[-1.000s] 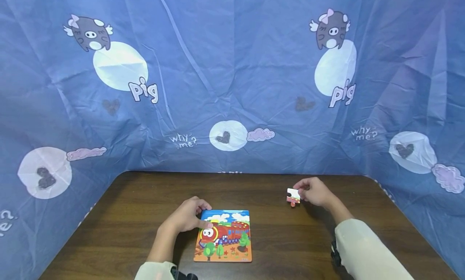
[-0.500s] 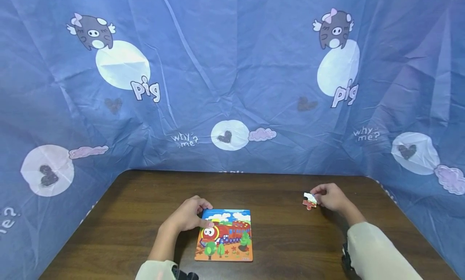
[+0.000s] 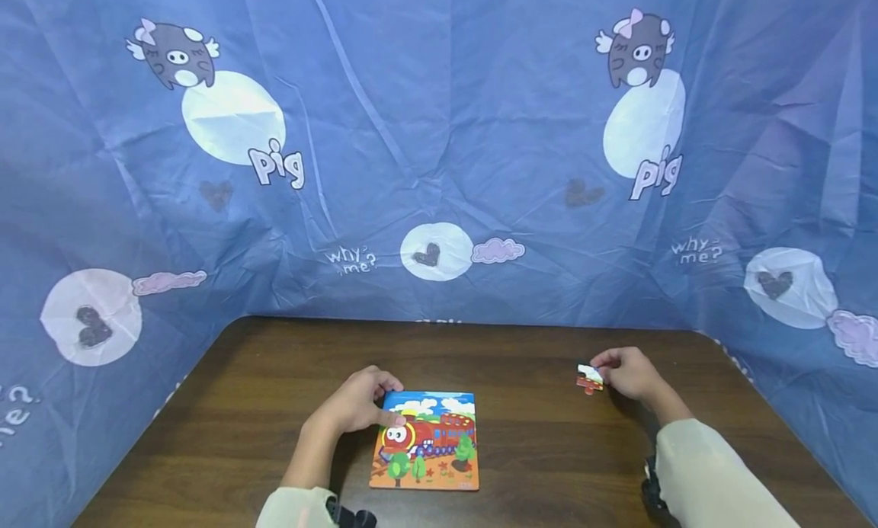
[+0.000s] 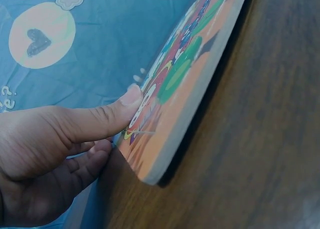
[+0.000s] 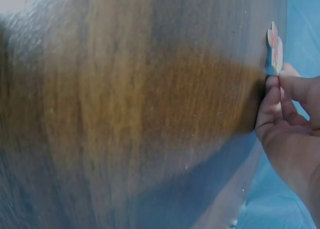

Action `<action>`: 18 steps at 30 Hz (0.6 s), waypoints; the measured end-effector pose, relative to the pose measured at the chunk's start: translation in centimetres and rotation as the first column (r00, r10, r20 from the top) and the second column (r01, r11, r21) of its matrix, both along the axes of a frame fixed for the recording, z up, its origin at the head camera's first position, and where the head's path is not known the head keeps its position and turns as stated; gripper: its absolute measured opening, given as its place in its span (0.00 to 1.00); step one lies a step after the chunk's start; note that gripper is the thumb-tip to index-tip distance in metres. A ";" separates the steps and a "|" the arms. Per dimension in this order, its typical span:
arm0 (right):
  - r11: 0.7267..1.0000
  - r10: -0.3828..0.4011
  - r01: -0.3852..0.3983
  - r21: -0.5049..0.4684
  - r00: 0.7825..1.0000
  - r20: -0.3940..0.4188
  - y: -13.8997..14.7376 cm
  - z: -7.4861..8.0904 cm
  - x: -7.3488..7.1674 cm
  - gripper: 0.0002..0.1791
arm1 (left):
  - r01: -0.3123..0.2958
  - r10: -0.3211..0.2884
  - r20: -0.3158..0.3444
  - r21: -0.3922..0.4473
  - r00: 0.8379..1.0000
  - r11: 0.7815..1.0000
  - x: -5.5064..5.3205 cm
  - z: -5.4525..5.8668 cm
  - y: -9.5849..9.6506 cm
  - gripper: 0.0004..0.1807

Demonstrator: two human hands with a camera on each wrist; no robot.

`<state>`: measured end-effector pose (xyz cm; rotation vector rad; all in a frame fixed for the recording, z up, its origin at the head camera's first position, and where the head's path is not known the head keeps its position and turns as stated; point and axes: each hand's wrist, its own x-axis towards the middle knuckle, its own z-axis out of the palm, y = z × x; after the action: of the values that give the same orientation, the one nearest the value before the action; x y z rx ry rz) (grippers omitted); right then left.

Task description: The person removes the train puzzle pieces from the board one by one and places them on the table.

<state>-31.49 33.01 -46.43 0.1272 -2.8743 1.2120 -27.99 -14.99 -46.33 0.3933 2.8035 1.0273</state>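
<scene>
As Separation Widens, Both Grips Are Engaged

While the left hand (image 3: 353,406) pinches the left side of the square, flat, red-train picture puzzle (image 3: 442,463), thumb on its face, the right hand (image 3: 629,373) pinches a small, white-and-red, knobbed jigsaw piece (image 3: 590,379) well right of the puzzle. Over the last second, the piece has moved farther right; it therefore appears deliberately kept apart.

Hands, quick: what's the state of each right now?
Left hand: closed, holding the train board at its edge, thumb on its face.
Right hand: closed, pinching the puzzle piece.
</scene>
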 end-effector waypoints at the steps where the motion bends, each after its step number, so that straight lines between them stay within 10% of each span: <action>1: 1.000 0.002 -0.002 0.002 1.000 -0.002 0.0 -0.1 0.0 0.09 | -0.003 0.003 0.000 0.000 1.000 1.000 0.0 0.0 0.0 0.22; 18: 0.994 0.074 -0.068 0.082 0.995 -0.072 -1.1 0.8 -0.7 0.12 | -0.011 0.011 0.010 -0.002 1.000 1.000 -0.1 -0.1 -0.1 0.22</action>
<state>-32.15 31.93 -45.64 0.2719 -2.8767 1.0779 -28.06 -15.09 -46.46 0.3711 2.8006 1.0254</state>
